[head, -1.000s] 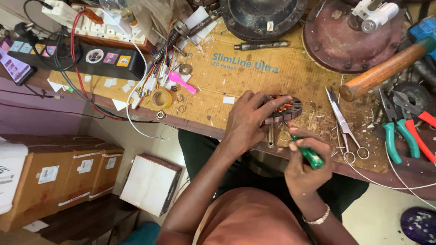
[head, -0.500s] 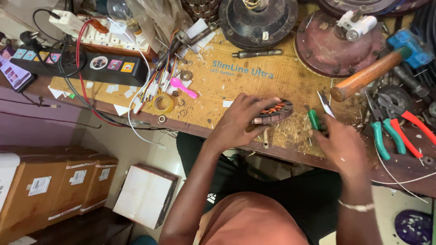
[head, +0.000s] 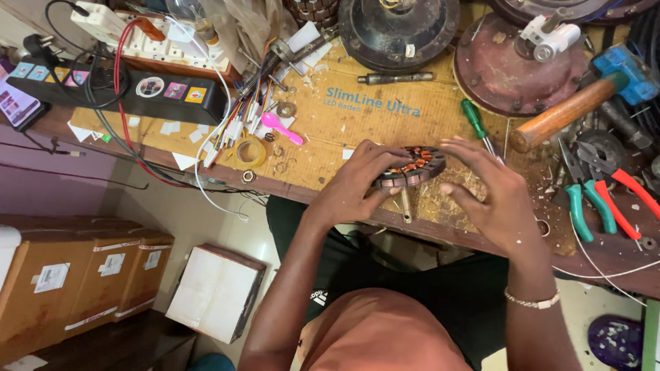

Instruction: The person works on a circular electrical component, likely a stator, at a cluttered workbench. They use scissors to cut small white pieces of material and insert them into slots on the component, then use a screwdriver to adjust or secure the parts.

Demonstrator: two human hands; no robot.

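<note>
Bare tabletop point(head: 330, 148) lies left of the stator point(head: 411, 167); a green screwdriver point(head: 474, 120) and hammer point(head: 570, 103) crowd its right.

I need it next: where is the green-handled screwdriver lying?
In the head view the green-handled screwdriver lies on the workbench, just beyond the right hand, between the wound stator and the wooden hammer handle.

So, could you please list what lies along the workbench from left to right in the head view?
Black power strip → yellow tape roll → pink spoon → left hand → wound stator → right hand → green-handled pliers → red-handled pliers.
</note>
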